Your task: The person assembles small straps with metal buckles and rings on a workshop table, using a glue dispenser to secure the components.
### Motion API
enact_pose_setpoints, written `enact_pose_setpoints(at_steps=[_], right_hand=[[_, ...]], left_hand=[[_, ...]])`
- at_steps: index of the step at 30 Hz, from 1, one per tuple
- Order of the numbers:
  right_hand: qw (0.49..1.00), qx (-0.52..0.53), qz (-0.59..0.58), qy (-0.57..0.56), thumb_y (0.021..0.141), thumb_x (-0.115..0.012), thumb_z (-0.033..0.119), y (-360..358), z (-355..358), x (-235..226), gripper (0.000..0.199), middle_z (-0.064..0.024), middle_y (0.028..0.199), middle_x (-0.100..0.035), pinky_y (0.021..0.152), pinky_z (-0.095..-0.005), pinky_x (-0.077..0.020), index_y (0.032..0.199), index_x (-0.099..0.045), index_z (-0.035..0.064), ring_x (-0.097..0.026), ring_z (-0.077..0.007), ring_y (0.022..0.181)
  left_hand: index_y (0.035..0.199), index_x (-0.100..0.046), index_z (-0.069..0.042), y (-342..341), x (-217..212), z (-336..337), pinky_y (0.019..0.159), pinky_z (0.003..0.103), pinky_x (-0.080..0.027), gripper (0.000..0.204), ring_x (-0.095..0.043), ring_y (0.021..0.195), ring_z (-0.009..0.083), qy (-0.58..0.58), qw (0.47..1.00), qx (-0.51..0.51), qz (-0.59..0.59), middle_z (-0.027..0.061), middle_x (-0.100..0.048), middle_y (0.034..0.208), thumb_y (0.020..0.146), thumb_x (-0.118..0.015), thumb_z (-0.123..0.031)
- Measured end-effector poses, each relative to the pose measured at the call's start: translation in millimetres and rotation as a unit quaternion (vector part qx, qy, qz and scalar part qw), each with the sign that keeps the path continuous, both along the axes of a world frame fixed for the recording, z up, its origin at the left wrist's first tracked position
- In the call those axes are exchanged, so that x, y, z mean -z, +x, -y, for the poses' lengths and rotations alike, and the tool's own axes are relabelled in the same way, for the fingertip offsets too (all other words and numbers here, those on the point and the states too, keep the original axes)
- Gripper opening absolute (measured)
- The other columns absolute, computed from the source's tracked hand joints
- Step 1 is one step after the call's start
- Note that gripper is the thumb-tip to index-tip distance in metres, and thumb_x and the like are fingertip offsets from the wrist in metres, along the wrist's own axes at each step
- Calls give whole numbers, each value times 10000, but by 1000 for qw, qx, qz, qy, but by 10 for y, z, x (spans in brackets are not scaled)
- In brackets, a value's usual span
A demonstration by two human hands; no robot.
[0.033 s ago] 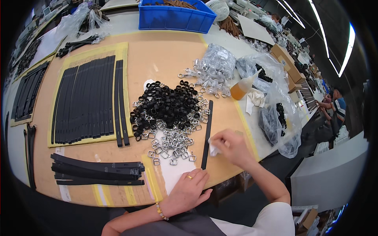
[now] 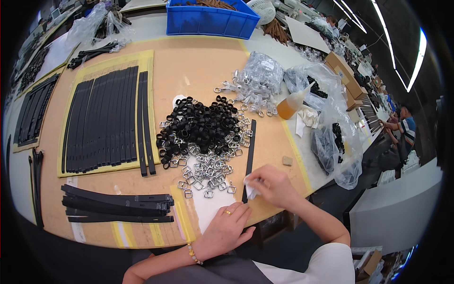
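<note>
A person sits at a wooden worktable point(image 2: 198, 61), seen from above through a wide, curved lens. The right hand point(image 2: 272, 184) is near the table's front edge, its fingers pinched closed on a small white cloth point(image 2: 249, 191). The cloth touches the near end of a single black strap point(image 2: 248, 158), which lies flat and runs straight away from the person. The left hand point(image 2: 227, 229) rests palm down on the table just in front of the strap's near end, fingers spread and holding nothing, with a ring on 1 finger and a beaded bracelet at the wrist.

Just left of the strap is a scatter of small silver buckles point(image 2: 205, 173). Beyond them sits a heap of black loops point(image 2: 198, 128). Further left, a row of black straps point(image 2: 106, 123) lies side by side on a yellow mat, and a short stack of black straps point(image 2: 118, 206) lies near the front edge.

To the right of the single strap stands a squeeze bottle point(image 2: 291, 104) of amber liquid, tilted, near clear plastic bags point(image 2: 331, 132) holding dark parts. A bag of silver hardware point(image 2: 257, 80) lies behind the loops. A blue bin point(image 2: 210, 19) sits at the far edge. Another person point(image 2: 402, 128) sits at a table on the far right.
</note>
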State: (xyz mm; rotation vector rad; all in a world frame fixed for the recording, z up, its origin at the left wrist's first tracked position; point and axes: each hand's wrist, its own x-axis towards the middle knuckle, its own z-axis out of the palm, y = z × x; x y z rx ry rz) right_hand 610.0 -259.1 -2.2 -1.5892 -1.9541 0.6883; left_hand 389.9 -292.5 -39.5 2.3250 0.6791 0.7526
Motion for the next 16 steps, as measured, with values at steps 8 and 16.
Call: enact_pose_setpoints(at_steps=[8, 16], right_hand=[[991, -2, 56, 118, 850, -706, -5, 200, -236, 213, 98, -113, 917, -676, 771, -364, -524, 940, -684, 27, -640, -304, 890], [958, 214, 122, 150, 899, -678, -28, 1366, -579, 75, 112, -129, 953, -710, 771, -343, -553, 987, -727, 23, -691, -243, 866]], left_hand=[[1204, -624, 57, 47, -2, -23, 956, 380, -461, 502, -598, 1178, 286, -6, 1000, 12, 6, 155, -629, 1226, 856, -759, -279], [1312, -565, 40, 10, -26, 6, 1020, 421, -420, 591, -578, 1224, 293, -53, 998, 29, -6, 169, -574, 1343, 870, -758, -302]])
